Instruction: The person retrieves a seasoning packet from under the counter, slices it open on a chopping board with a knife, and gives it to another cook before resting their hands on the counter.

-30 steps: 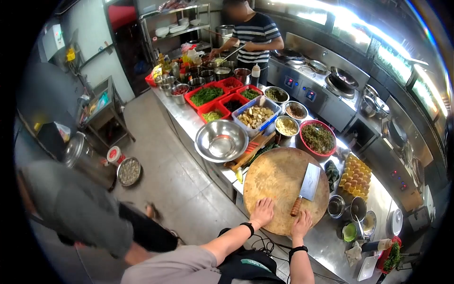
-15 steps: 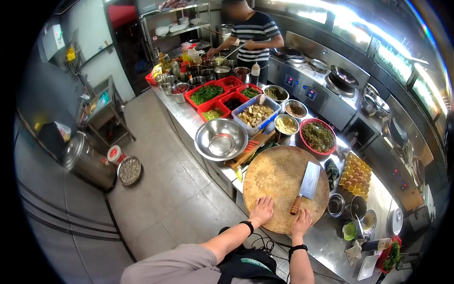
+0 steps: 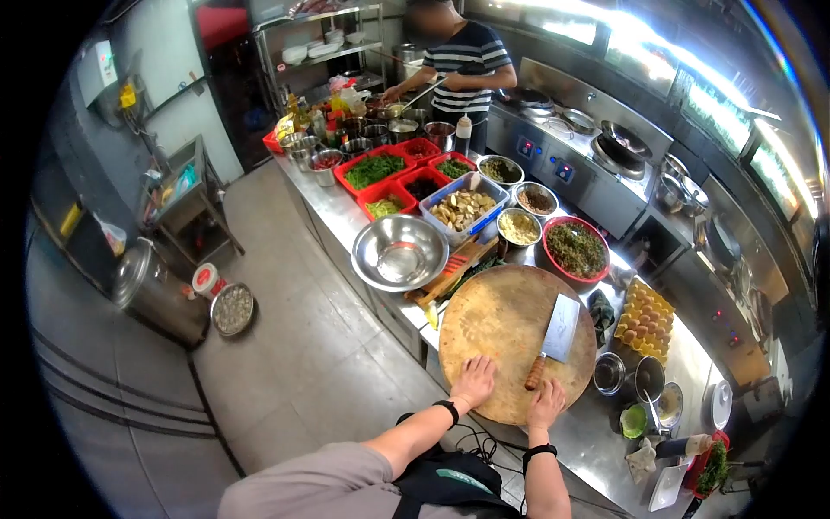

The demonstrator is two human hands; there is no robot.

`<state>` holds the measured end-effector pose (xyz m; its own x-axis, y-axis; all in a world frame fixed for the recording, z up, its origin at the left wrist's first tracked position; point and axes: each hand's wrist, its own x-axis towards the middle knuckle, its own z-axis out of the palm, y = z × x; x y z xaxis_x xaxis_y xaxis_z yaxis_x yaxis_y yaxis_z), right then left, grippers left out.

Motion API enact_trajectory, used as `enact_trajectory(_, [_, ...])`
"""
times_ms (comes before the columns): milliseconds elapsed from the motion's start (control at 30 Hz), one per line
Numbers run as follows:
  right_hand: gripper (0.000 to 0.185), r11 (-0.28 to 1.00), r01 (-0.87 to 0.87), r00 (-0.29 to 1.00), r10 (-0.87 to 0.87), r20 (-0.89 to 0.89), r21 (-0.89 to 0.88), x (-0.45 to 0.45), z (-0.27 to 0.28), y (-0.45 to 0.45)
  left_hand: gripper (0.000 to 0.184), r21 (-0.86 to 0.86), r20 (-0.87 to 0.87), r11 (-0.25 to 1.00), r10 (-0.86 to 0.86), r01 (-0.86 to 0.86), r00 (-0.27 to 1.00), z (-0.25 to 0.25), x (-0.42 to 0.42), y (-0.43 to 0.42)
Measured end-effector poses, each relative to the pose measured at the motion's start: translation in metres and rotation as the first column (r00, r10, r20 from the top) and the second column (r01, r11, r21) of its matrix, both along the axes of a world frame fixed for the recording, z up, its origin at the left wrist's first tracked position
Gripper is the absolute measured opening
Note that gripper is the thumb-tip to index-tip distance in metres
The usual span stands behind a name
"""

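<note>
A round wooden chopping block (image 3: 484, 320) lies at the near edge of the steel counter. My left hand (image 3: 474, 381) rests on its near left part, fingers stretched out and holding nothing. On the block's near edge lies my right hand (image 3: 546, 404), also with fingers extended, just below the wooden handle of a cleaver (image 3: 561, 329). The cleaver lies flat on the right half of the block, its broad blade pointing away from me. No grip on the handle shows.
Left of the block stands a steel bowl (image 3: 400, 253); behind it are a blue-rimmed tub (image 3: 464, 210) and a red basin of chopped greens (image 3: 576, 251). Eggs in a yellow tray (image 3: 645, 318) sit right. Across the counter a person (image 3: 467, 60) works with a ladle near stoves.
The whole view has shifted slightly. Both hands keep their places on the block, and the cleaver lies as before. The other person's hands have moved slightly.
</note>
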<state>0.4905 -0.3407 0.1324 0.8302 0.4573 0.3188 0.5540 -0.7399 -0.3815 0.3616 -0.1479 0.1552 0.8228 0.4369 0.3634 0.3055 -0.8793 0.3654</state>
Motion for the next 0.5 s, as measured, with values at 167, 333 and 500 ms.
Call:
enact_trajectory(167, [0.040, 1.000, -0.001, 1.000, 0.001, 0.008, -0.010, 0.0003, 0.0003, 0.0006, 0.038, -0.003, -0.026, 1.000, -0.002, 0.002, 1.000, 0.0007, 0.0003, 0.0005])
enact_trajectory(333, [0.040, 1.000, 0.001, 1.000, -0.001, 0.011, -0.014, -0.0009, -0.0009, -0.0023, 0.042, -0.023, -0.070, 1.000, -0.006, 0.005, 0.998, -0.0035, -0.0011, -0.0032])
enact_trajectory(500, [0.041, 1.000, -0.006, 1.000, 0.006, 0.013, -0.002, 0.0002, -0.0002, -0.0011, 0.040, 0.001, -0.044, 1.000, 0.013, -0.013, 0.999, -0.0039, 0.0008, -0.0022])
